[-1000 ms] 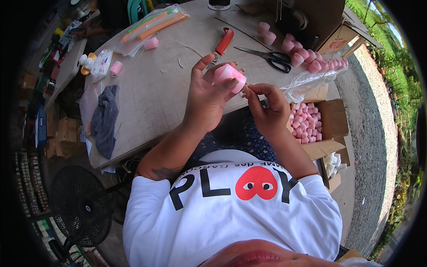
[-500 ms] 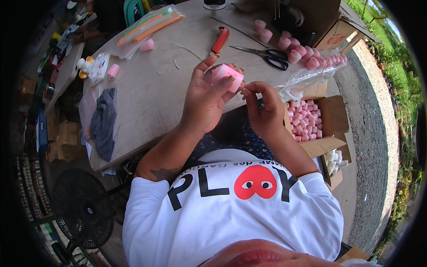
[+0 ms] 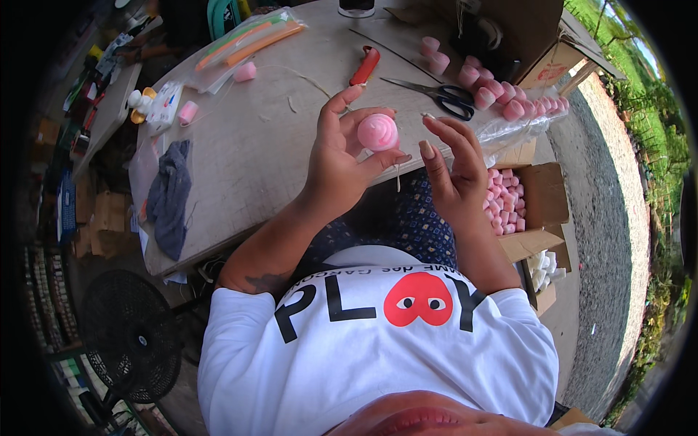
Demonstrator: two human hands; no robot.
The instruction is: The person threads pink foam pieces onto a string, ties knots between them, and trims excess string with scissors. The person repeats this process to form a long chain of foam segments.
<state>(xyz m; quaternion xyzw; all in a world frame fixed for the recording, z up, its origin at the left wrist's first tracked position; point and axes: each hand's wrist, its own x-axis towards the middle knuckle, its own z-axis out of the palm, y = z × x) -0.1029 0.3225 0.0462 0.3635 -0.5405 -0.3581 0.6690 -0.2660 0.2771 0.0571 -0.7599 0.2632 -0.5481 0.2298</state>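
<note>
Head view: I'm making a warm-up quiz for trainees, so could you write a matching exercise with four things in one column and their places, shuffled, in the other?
Things
1. scissors
2. grey-blue cloth
3. black fan
4. swirl-ended pink piece

Places
A. held in the left hand
B. off the table, at the picture's lower left
C. on the table, just right of the red-handled tool
D. by the table's left edge

Right pairs: 1-C, 2-D, 3-B, 4-A
</note>
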